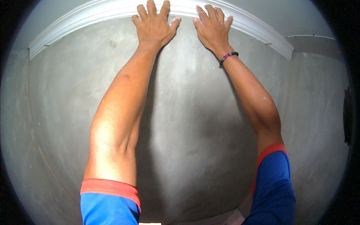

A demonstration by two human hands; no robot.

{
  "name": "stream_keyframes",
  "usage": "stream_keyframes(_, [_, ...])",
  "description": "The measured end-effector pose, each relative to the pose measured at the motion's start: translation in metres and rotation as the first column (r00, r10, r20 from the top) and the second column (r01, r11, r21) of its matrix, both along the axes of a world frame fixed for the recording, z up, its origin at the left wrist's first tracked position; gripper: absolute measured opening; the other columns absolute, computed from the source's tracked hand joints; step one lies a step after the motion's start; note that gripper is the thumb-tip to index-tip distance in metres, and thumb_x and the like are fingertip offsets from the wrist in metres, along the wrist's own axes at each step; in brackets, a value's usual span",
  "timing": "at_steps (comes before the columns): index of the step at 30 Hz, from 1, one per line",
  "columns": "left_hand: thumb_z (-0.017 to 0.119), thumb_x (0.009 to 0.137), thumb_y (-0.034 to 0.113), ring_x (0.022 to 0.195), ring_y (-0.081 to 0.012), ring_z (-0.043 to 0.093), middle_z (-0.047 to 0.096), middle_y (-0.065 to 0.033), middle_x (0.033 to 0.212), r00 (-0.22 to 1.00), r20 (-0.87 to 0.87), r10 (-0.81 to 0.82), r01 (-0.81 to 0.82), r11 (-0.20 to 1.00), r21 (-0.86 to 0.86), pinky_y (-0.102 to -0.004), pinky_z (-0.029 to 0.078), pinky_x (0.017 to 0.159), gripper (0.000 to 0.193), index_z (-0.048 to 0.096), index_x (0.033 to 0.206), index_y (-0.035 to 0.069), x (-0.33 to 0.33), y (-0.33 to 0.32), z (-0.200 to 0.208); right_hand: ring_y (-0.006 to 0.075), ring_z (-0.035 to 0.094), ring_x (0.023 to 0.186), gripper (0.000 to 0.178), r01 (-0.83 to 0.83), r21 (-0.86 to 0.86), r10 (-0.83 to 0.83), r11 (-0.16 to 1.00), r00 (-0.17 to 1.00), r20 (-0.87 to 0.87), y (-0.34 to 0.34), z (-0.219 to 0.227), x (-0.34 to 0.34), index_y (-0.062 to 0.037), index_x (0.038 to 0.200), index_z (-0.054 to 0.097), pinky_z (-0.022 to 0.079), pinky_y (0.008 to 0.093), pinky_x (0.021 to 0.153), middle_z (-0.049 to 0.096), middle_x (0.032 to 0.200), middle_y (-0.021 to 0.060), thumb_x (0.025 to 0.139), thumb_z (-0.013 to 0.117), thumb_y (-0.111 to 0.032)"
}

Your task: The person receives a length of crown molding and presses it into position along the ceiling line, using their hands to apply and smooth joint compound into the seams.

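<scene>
Blue sleeves (108,208) nearest; left hand (154,30) and right hand (214,33) spread wide against white trim (184,8) — best pressed evenly, both together.

The palms of the left hand (155,29) and right hand (213,33) are turned away from view, and both hands cover parts of the white crown moulding (247,28), whose middle runs past the upper edge. Small dark marks (46,45) by the moulding's lower edge are too small to identify. The beaded bracelet (228,56) disappears around the wrist. Both blue sleeves, left (107,208) and right (272,187), are cut off below, as is a pale sliver (150,224). A black object (347,116) at the right rim is too dark to tell.
</scene>
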State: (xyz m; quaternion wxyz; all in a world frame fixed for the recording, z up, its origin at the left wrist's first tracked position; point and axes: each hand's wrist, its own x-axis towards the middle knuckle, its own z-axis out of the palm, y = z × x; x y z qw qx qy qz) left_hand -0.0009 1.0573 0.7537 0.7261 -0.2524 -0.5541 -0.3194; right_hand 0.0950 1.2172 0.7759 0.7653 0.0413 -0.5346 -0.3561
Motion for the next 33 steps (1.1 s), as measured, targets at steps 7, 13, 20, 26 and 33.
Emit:
stream_keyframes(7, [0.057,0.089,0.051,0.137,-0.0485,0.030,0.035,-0.0273,0.149,1.000,-0.024,-0.007,0.007,1.000,0.008,-0.0631,0.024,0.108,0.070,0.042,0.146,0.012,-0.007,0.005,0.000,0.0374,0.037,0.133,0.047,-0.026,-0.062,0.033,0.998,0.993,0.112,-0.031,-0.015,0.003,-0.0046,0.135,0.051,0.020,0.0687,0.108,0.048,0.139,0.0190,0.094,0.051,-0.026])
stream_keyframes(13, [0.055,0.091,0.050,0.140,-0.0477,0.025,0.030,-0.0279,0.152,0.998,0.061,-0.015,0.017,0.999,-0.036,-0.0603,0.021,0.112,0.071,0.039,0.148,0.011,0.003,-0.001,-0.001,0.0321,0.039,0.134,0.044,-0.050,0.079,0.052,0.996,0.998,-0.023,0.001,-0.007,0.002,-0.0142,0.136,0.054,0.017,0.0676,0.111,0.053,0.135,0.0119,0.097,0.050,-0.033])
stream_keyframes(20, [0.051,0.091,0.058,0.131,-0.0421,0.026,0.033,-0.0211,0.142,0.986,-0.094,0.137,-0.136,0.991,0.022,-0.0607,0.026,0.103,0.063,0.042,0.145,0.024,-0.038,0.006,0.008,0.0302,0.042,0.133,0.044,-0.140,0.005,0.140,0.990,0.990,0.012,0.053,0.001,0.043,-0.0152,0.136,0.055,0.021,0.0641,0.111,0.053,0.138,0.0108,0.096,0.052,-0.033])
stream_keyframes(26, [0.049,0.090,0.061,0.132,-0.0439,0.026,0.031,-0.0212,0.143,0.990,-0.073,0.121,-0.122,0.993,-0.006,-0.0611,0.024,0.106,0.066,0.039,0.146,0.026,-0.029,0.020,0.014,0.0320,0.040,0.136,0.050,-0.433,-0.241,0.328,0.869,0.868,-0.373,0.134,0.018,0.078,-0.0084,0.140,0.051,0.023,0.0569,0.113,0.048,0.142,0.0172,0.096,0.047,-0.033])
stream_keyframes(33, [0.049,0.091,0.059,0.128,-0.0412,0.027,0.032,-0.0183,0.138,0.987,-0.047,0.151,-0.152,0.988,-0.019,-0.0573,0.026,0.103,0.065,0.038,0.146,0.026,-0.024,0.013,0.008,0.0333,0.036,0.140,0.057,-0.228,-0.458,0.073,0.859,0.941,-0.331,0.136,0.019,0.073,-0.0062,0.145,0.044,0.023,0.0560,0.113,0.034,0.153,0.0185,0.096,0.044,-0.035])
